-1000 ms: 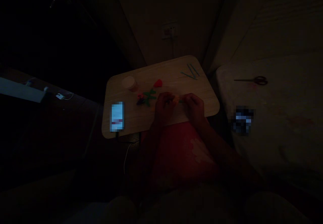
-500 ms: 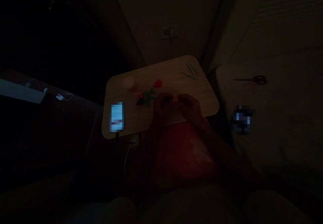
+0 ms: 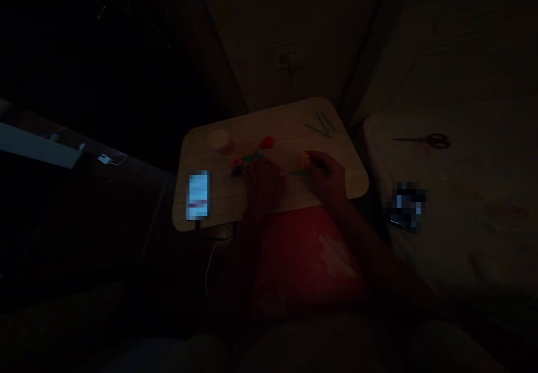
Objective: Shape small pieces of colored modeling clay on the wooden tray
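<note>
In dim light, my right hand is closed on a small yellow-orange piece over the right half of the table. A thin green piece shows just below it, by the fingertips. My left hand is palm down on the table, its fingers reaching over several green pieces and partly covering them. Those fingers look apart, with nothing visible in them. A dark blue piece and an orange-red piece lie just left of this hand. Beyond it rests a red piece.
The small wooden table carries a lidded tub, a lit phone at the left and several thin sticks at the far right. Scissors lie on the pale surface to the right. A wall socket is behind.
My hands, together around the yellow-orange piece before, have parted. The left moved left onto the green pieces; the right moved slightly right with the yellow-orange piece. The view has shifted a little.
</note>
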Available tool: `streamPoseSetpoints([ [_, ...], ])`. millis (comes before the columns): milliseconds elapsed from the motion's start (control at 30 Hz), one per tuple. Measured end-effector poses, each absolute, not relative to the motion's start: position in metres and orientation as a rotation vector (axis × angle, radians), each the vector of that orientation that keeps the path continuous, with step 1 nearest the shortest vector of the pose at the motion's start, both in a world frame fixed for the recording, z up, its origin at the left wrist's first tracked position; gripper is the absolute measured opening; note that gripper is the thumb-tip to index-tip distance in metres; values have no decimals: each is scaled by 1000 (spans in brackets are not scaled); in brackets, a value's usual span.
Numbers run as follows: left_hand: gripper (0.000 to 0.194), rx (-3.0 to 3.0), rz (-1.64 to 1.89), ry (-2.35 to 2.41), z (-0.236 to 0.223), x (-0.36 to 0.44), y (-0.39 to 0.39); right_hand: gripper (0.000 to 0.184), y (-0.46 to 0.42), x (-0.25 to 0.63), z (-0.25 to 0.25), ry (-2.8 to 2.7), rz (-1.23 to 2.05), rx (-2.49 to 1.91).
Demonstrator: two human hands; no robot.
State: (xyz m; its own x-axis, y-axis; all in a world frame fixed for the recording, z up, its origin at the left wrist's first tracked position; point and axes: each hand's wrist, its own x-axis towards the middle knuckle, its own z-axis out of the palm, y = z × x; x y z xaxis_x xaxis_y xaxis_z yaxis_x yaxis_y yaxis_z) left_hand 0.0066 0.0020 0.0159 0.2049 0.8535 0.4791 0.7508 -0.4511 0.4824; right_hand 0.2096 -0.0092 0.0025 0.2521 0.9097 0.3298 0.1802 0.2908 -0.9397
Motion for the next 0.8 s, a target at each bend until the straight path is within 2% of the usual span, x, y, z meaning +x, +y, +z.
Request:
streamPoseSetpoints([
  [233, 27, 2278, 1042, 1611, 6, 9, 6, 22, 25, 212, 4, -1670, 500, -1401],
  [367, 27, 2226, 1092, 1513, 1, 8, 9, 23, 27, 211, -2, -1740, 359, -1524],
  [567, 33, 2178, 1144, 1421, -2, 8, 12, 38, 10, 213, 2, -1738, 139, -1387],
  [800, 36, 2382, 947, 1439, 4, 10, 8, 18, -3, 208, -6, -1901, 64, -1084],
])
